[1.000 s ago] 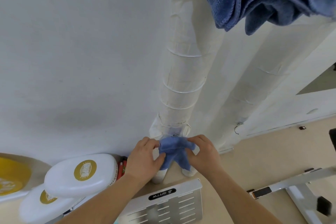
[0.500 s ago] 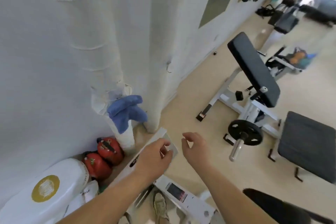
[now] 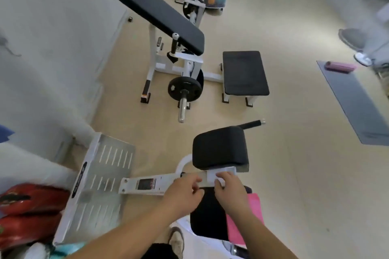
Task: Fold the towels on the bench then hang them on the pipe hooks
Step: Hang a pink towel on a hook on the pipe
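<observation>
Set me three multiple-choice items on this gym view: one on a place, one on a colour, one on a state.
1. The pink towel lies: A on the slotted metal plate; B on the bench pad beside the right hand; C on the weight plate.
2. The rounded things at lower left are: A red; B green; C yellow.
3. The towel is gripped by: A both hands; B one hand; C neither.
Answers: B, it lies by the right wrist; A, plainly red; C, left hand and right hand hold nothing.
</observation>
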A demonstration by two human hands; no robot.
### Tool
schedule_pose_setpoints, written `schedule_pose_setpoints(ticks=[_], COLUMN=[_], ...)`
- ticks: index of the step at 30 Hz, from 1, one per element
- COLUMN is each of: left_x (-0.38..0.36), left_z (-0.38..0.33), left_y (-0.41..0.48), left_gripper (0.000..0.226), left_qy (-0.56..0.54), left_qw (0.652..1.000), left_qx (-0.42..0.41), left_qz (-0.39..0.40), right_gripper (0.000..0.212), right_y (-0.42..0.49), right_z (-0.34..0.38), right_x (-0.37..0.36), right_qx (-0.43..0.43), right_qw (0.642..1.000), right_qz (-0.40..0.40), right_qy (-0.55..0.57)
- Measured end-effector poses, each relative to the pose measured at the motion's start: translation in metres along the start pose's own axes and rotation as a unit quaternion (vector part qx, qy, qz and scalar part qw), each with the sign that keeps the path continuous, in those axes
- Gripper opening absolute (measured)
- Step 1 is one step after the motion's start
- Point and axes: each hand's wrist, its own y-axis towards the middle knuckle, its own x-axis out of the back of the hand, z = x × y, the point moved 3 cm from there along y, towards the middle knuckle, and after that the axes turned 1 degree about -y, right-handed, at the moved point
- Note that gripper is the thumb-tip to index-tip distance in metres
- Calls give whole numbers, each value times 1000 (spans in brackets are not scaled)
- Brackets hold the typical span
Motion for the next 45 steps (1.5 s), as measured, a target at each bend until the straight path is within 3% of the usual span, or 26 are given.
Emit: schedule_pose_setpoints(ticks=[3, 7, 10, 13, 17, 19, 22, 24, 27, 29, 32, 36, 39, 45], left_x=[-56, -108, -130, -140, -138, -131, -107, -80, -25, 14, 79, 168, 229, 337], left_z=[-18, -39, -40, -38, -30, -27, -33, -38, -42, -39, -18, 24, 55, 93], left_y=[6, 6, 3, 3, 4, 7, 13, 15, 11, 1, -21, -66, -102, -136], left_gripper=[44, 35, 30, 33, 41, 38, 41, 58, 81, 84, 71, 16, 17, 22], left_qy=[37, 75, 94, 99, 92, 72, 29, 15, 48, 37, -5, -114, -203, -249], left_qw=[997, 989, 983, 981, 983, 987, 997, 1000, 995, 995, 993, 974, 952, 905], left_qx=[-3, -10, 9, 16, 39, 36, 28, 6, -41, -35, -11, 15, 17, 51], left_qz=[61, 126, 155, 167, 155, 137, 65, -5, -78, -88, -121, -194, -229, -342], right_gripper=[40, 46, 47, 56, 52, 50, 43, 33, 45, 50, 59, 53, 25, 25], right_y=[-16, -31, -45, -49, -42, -36, -19, -10, 3, 14, 22, 19, 14, 22], right_z=[-77, -158, -190, -205, -187, -166, -117, -73, -2, 44, 123, 224, 290, 403], right_x=[9, -2, -15, -19, 2, 17, 37, 45, 49, 45, 39, 22, 8, 5], right_qx=[-70, -190, -219, -247, -237, -217, -115, -39, 59, 114, 183, 271, 317, 293], right_qw=[997, 975, 966, 958, 959, 956, 967, 962, 958, 958, 946, 925, 904, 903], right_qz=[-1, 106, 141, 130, 42, 4, -11, 31, 115, 154, 194, 249, 287, 292], right_qy=[-32, -39, 0, 60, 153, 197, 228, 268, 257, 216, 182, 91, 25, 116])
